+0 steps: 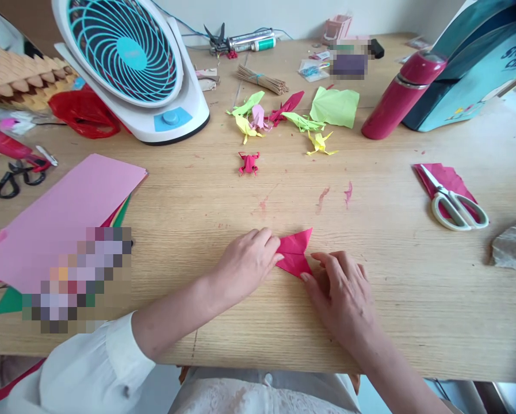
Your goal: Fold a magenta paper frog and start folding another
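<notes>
A folded piece of magenta paper (295,253) lies on the wooden table in front of me, with a crease across its middle and pointed corners on the right. My left hand (251,261) is closed on its left end, fingers bent and thumb on the paper. At the right side, my right hand (341,290) has its thumb tip against the lower corner, while the curved index finger stays apart from the thumb. Farther back sits a red folded paper frog (249,164). Behind it are several yellow, green and pink paper figures, including a yellow one (320,143).
White-handled scissors (458,207) rest on magenta paper at the right. A magenta flask (402,98) stands before a teal bag (473,75). At the left are coloured sheets (80,201), black-handled scissors (18,178) and a fan (171,123). Thin sticks (262,79) lie behind.
</notes>
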The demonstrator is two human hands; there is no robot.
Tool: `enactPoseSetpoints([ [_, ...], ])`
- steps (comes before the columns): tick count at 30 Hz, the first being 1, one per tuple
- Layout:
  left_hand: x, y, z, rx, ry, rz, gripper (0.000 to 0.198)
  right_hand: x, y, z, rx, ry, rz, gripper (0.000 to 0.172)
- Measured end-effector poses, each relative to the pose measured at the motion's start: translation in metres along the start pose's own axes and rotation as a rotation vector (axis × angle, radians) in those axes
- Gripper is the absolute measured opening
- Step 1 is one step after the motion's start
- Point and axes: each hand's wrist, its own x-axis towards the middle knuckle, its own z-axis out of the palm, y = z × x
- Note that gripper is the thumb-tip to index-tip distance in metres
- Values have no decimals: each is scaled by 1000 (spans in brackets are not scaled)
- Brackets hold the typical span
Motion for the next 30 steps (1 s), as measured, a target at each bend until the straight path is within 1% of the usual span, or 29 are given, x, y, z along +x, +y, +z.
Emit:
enactPoseSetpoints([
  [2, 9, -2, 2, -103, 6, -75, 18, 2, -1, 2, -12, 16, 54, 27],
  [4, 14, -4, 5, -213, 8, -104, 19, 3, -2, 5, -28, 13, 68, 23],
  [7, 16, -8, 9, -329, 59, -94, 15, 4, -3, 7, -5, 9, 50, 17],
  [9, 16, -9, 11, -396, 92, -94, 16, 5, -3, 7, 35, 13, 37, 14],
  [12, 15, -8, 12, -587, 53, -110, 22, 5, -2, 4, 113, 15, 51, 13],
  [14, 14, -8, 13, -724, 18, -126, 26, 5, -2, 3, 187, 24, 98, 14],
  [16, 14, -8, 13, -800, 26, -136, 25, 5, -1, 4, 258, 67, 153, 16],
  [18, 13, -9, 14, -803, 73, -135, 20, 4, -1, 7, 289, 113, 185, 27],
  [21, 9, -6, 16, -650, 116, -103, 20, 3, 0, 11, 236, 131, 176, 42],
  [23, 6, -1, 19, -507, 101, -90, 24, 3, 0, 14, 194, 129, 157, 46],
  [25, 3, 4, 20, -435, 83, -82, 22, 2, -1, 14, 184, 114, 146, 45],
  [27, 1, 8, 20, -461, 81, -62, 18, 2, -2, 13, 193, 90, 151, 46],
  [30, 2, 10, 18, -625, 79, -84, 16, 1, -2, 9, 216, 77, 153, 45],
])
